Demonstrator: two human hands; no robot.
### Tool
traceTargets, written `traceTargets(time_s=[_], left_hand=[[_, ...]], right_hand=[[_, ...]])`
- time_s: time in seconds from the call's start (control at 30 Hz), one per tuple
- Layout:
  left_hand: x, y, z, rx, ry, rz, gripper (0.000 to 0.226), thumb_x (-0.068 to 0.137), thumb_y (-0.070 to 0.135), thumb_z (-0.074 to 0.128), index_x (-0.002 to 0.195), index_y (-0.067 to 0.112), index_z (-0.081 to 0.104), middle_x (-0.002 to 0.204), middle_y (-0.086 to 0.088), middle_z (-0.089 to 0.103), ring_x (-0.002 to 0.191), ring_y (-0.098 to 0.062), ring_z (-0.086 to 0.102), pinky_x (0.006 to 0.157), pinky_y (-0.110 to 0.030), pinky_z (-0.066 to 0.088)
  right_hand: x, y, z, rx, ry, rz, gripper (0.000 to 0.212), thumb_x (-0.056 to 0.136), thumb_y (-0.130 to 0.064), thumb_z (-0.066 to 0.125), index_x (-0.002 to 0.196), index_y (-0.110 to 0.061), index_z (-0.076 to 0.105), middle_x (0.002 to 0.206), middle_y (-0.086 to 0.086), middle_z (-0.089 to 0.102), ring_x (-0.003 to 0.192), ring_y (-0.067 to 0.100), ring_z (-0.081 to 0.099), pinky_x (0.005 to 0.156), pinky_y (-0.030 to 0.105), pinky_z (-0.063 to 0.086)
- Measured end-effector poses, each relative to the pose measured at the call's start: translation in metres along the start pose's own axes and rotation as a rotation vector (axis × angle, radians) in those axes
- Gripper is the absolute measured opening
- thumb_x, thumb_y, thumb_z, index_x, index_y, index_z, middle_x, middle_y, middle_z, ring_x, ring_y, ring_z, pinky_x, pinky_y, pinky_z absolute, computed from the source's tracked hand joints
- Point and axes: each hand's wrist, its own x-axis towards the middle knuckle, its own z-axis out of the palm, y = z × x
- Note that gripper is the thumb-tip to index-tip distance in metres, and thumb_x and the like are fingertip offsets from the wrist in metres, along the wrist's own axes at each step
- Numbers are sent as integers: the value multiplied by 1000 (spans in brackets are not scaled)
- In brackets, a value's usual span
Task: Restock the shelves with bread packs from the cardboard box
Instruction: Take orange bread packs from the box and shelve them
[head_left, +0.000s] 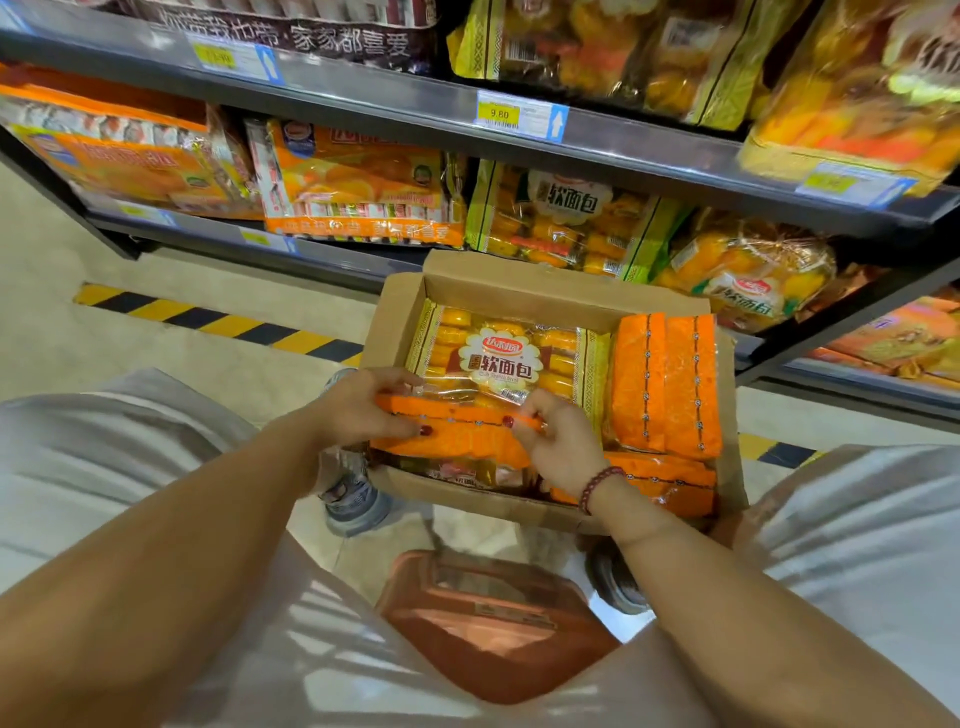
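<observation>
Left hand (363, 410), right hand (558, 447) — bread pack (460, 436) gripped between, inside the box (519, 285).

Reaches forward and down with both bare forearms, converging. Clasps the orange bread pack (457, 439) at its left end with the left grip (363, 410), thumb nearest, fingers curled over the far side. Pinches its middle with the right grip (558, 447), thumb against curled fingers.

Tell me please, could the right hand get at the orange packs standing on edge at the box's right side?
Probably yes: the upright orange packs stand uncovered beside the right hand, nothing between them; it must first release the orange bread pack it pinches.
</observation>
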Motion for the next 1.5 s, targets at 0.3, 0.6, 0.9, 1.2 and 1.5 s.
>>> traceTargets(time_s=[0.3,0.6,0.9,1.2,1.5], left_hand=[[-3,38,-8,-619,78,135,61,71,34,77,129,28,57,119,6,69,108,-10,66,83,-26,52],[5,51,0,-650,-24,45,58,67,30,84,120,28,59,108,2,75,95,-17,73,73,-29,59],[13,63,4,-761,-44,-48,58,51,38,84,104,20,67,89,-3,78,77,-21,76,57,-29,59],[27,50,10,-698,192,-175,23,77,26,80,96,22,68,79,1,77,80,-25,72,66,-32,56],[32,58,20,-586,121,-169,16,79,25,78,93,21,71,83,-3,77,84,-28,73,72,-37,58]], right_hand=[[18,-23,-68,666,232,56,13,84,-30,67,74,-26,61,82,16,58,78,30,56,73,51,50],[32,-30,-102,1018,375,300,12,92,-14,58,93,-5,51,70,4,69,61,16,68,73,41,56],[14,14,-110,819,268,306,13,93,-22,59,100,-12,63,106,5,69,97,14,66,86,35,54],[-49,118,-97,93,102,358,19,79,-26,75,94,-35,69,115,-1,66,111,20,58,101,46,43],[-48,132,-82,-368,2,382,46,80,-41,70,124,-33,58,132,-3,47,125,21,40,106,35,29]])
